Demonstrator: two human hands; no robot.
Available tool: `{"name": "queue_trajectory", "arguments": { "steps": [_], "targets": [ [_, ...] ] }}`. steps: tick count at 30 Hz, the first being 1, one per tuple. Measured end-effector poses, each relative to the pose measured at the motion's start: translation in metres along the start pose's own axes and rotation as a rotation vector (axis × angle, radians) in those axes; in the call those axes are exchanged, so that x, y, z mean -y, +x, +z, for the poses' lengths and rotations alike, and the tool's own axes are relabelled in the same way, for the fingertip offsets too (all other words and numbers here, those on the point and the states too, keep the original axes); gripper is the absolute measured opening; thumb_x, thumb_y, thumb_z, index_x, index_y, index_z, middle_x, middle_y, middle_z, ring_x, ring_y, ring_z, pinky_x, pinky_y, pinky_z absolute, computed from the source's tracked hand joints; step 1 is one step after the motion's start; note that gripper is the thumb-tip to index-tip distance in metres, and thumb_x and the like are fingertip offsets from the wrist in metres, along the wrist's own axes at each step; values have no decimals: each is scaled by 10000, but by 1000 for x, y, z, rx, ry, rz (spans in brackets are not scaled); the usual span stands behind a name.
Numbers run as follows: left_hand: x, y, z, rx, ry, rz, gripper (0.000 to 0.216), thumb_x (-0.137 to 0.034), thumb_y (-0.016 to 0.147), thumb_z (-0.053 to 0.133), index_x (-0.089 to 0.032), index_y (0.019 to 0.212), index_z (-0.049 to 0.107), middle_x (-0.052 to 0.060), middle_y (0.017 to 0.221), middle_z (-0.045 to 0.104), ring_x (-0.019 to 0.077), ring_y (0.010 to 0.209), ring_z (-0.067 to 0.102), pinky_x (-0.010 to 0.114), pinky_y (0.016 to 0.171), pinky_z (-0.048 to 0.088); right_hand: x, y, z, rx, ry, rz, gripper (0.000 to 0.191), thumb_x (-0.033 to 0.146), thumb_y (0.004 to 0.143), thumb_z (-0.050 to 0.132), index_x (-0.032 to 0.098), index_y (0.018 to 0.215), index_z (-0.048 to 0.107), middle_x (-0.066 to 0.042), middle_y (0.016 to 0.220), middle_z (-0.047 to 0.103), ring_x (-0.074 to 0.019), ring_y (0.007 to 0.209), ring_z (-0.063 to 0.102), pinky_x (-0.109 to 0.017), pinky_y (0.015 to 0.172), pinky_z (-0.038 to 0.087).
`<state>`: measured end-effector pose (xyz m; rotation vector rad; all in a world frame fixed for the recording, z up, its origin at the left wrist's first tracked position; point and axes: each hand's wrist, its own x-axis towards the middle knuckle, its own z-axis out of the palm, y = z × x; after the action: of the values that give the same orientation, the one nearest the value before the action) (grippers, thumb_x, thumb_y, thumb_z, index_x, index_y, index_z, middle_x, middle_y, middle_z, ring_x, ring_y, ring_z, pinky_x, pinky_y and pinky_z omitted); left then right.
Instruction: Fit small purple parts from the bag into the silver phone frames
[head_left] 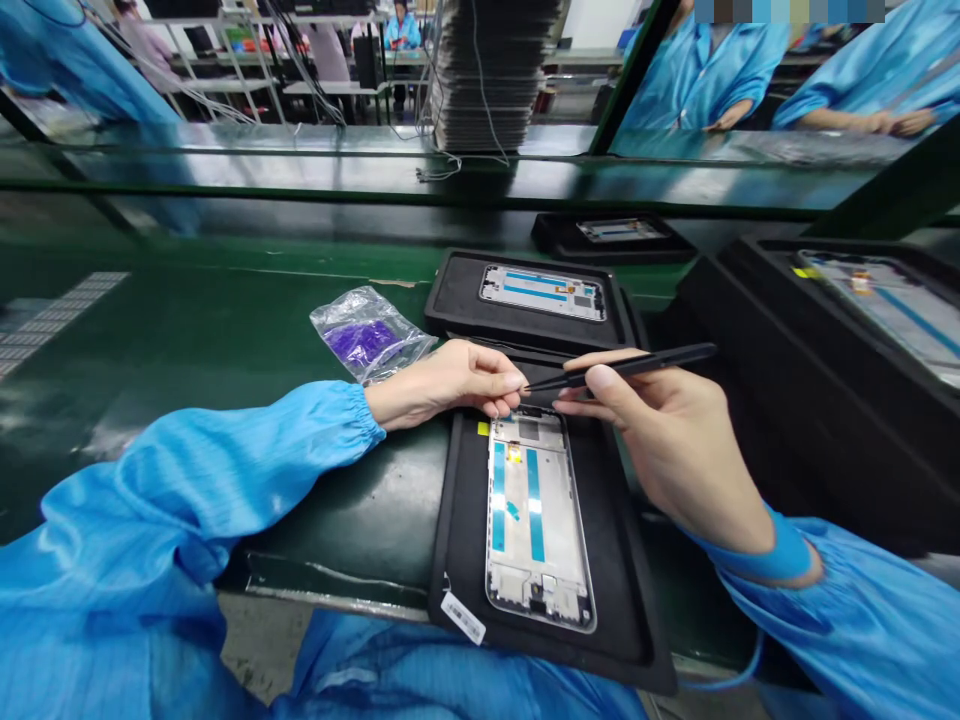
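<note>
A white phone frame (538, 520) with blue strips lies in a black tray (630, 610) at the near edge of the green bench. My right hand (671, 440) is closed on black tweezers (622, 367), whose tip points left, just above the frame's top end. My left hand (450, 383) hovers at that same top end, fingers pinched together right at the tweezer tip. Whatever sits between those fingers is too small to make out.
A clear bag of purple parts (367, 335) lies left of a second tray with a frame (541, 292). More trays with frames sit at right (885, 300) and behind (619, 232). A stack of dark trays (487, 75) stands beyond the rail. Other workers' arms (862, 115) show top right.
</note>
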<state>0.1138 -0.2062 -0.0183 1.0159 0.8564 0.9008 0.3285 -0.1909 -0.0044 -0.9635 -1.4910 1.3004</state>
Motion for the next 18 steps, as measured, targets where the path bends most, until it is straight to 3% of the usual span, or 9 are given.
{"name": "queue_trajectory", "arguments": {
  "steps": [10, 18],
  "targets": [
    [-4, -3, 5, -26, 58, -11, 496, -459, 639, 927, -68, 821, 682, 37, 753, 678, 80, 649, 614, 236, 680, 487, 3, 0, -4, 11, -137, -46, 263, 471, 800, 800, 223, 888, 786, -9, 847, 760, -183, 720, 747, -335, 708, 664],
    [1, -3, 6, -26, 165, 26, 351, -355, 700, 899, -89, 798, 693, 35, 724, 693, 90, 635, 611, 240, 664, 496, 6, -1, -3, 47, -183, 6, 273, 467, 800, 800, 199, 850, 784, -30, 847, 768, -210, 707, 762, -349, 696, 658]
  ]
}}
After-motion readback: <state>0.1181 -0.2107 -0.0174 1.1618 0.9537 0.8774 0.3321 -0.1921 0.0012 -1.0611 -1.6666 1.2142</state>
